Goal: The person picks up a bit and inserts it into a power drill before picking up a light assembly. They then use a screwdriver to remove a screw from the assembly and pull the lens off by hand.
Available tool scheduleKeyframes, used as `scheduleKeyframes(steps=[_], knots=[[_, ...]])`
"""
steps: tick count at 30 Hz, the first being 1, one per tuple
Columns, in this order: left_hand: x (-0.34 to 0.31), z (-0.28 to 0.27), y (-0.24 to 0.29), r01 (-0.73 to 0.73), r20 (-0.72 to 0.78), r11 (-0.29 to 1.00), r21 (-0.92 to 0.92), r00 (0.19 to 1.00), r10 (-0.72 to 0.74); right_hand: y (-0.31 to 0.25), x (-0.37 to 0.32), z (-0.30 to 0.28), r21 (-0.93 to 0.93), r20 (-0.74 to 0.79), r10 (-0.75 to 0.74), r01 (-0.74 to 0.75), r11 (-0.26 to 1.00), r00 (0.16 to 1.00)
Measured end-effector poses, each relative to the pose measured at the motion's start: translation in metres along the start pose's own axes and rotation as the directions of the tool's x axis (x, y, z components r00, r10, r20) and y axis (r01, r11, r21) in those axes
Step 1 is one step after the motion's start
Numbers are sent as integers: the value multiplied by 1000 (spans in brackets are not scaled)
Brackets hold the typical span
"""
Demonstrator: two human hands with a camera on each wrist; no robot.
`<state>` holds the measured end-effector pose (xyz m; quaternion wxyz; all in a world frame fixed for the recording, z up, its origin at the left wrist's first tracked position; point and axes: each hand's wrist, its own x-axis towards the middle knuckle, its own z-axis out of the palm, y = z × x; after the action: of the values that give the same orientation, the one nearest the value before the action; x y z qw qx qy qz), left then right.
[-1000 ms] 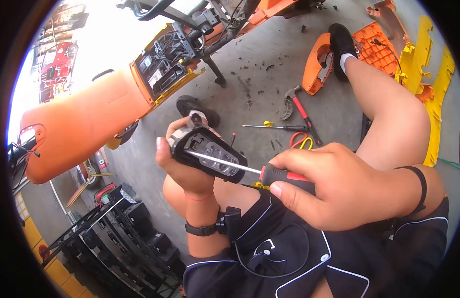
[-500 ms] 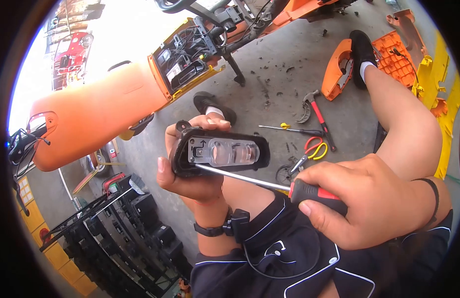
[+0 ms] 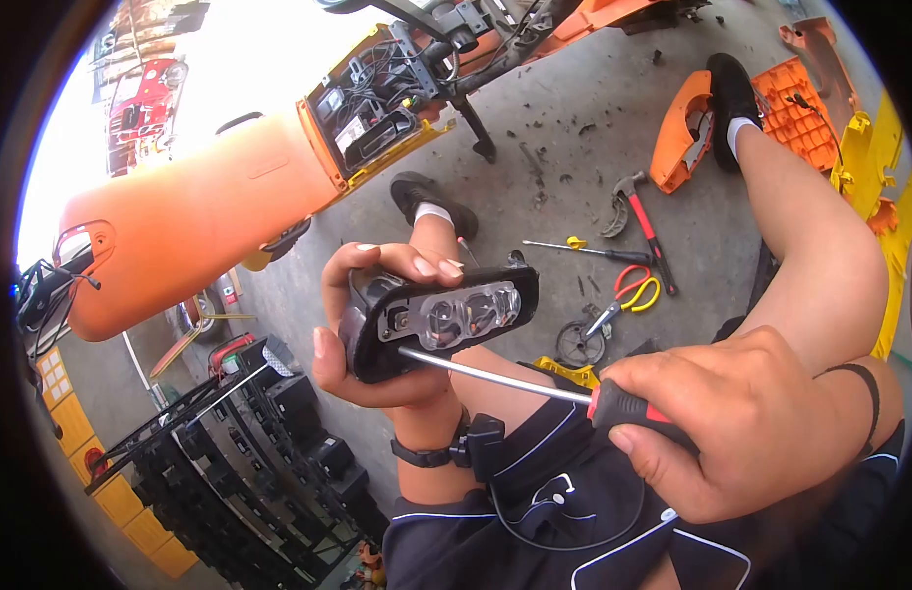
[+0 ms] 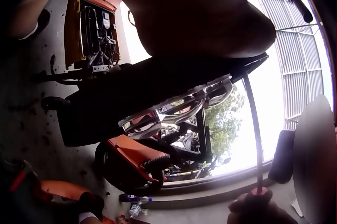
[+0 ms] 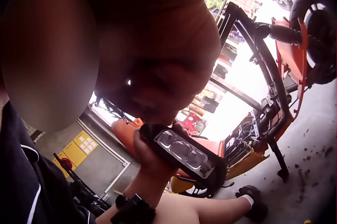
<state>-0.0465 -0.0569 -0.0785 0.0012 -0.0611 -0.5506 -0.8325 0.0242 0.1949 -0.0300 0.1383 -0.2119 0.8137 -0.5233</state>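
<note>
My left hand (image 3: pixel 395 391) grips a black light unit (image 3: pixel 363 339) with a clear ribbed lens, fingers over its upper edge and thumb at its near end. My right hand (image 3: pixel 736 418) holds a screwdriver (image 3: pixel 495 377) by its red and black handle. The blade slants left, and its tip overlaps the lower edge of the lens near the thumb end in the head view. From the right wrist, the light unit (image 5: pixel 184 153) shows its lens face-on. In the left wrist view its housing (image 4: pixel 105 105) looks dark, with the screwdriver shaft (image 4: pixel 255 129) beside it.
On the floor lie a hammer (image 3: pixel 651 236), scissors (image 3: pixel 633 290), another screwdriver (image 3: pixel 584 249) and a small black wheel (image 3: pixel 579 344). A partly stripped vehicle with an orange body panel (image 3: pixel 200 226) stands ahead. Orange and yellow panels (image 3: pixel 792 113) lie at right; a black rack (image 3: pixel 240 462) stands at left.
The light unit has turned, its lens first swinging toward the camera, then tilting away. Both hands have shifted rightward in the head view, as has the background. The screwdriver stays in the right hand.
</note>
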Motion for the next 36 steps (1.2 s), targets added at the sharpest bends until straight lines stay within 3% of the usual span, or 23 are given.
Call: scheduleKeyframes(steps=[3,9,11,13,15,19,27,31,32,34,36], knots=[[4,-2,3,40,-161,995,-90,985,-55,0,0,1,32,-16,-54,54,998,998],[11,-25,2,13,-113,937,-350,992,-56,1,0,2,96,-35,-92,95,991,995],[12,-32,-1,-9,-130,876,-481,990,-61,-2,3,-1,128,56,-140,132,983,988],[12,-37,0,4,-92,884,-468,994,-53,3,1,-2,152,109,-151,134,979,983],[12,-36,0,33,9,815,-578,999,-34,7,0,-3,170,162,-162,134,976,974],[13,-33,1,32,-20,770,-638,998,-58,10,2,-2,149,170,-151,126,981,974],[14,-38,1,88,17,464,-882,988,-155,15,2,4,106,220,-233,215,971,947],[13,-36,1,78,9,447,-891,988,-154,15,3,4,90,229,-218,202,975,949],[13,-36,1,77,9,446,-892,988,-154,15,4,3,89,232,-210,194,977,950],[13,-32,3,26,-43,796,-605,997,-65,15,4,4,111,194,-204,185,977,960],[10,-20,10,-25,-189,959,-281,982,-30,15,4,6,129,165,-203,183,975,965]])
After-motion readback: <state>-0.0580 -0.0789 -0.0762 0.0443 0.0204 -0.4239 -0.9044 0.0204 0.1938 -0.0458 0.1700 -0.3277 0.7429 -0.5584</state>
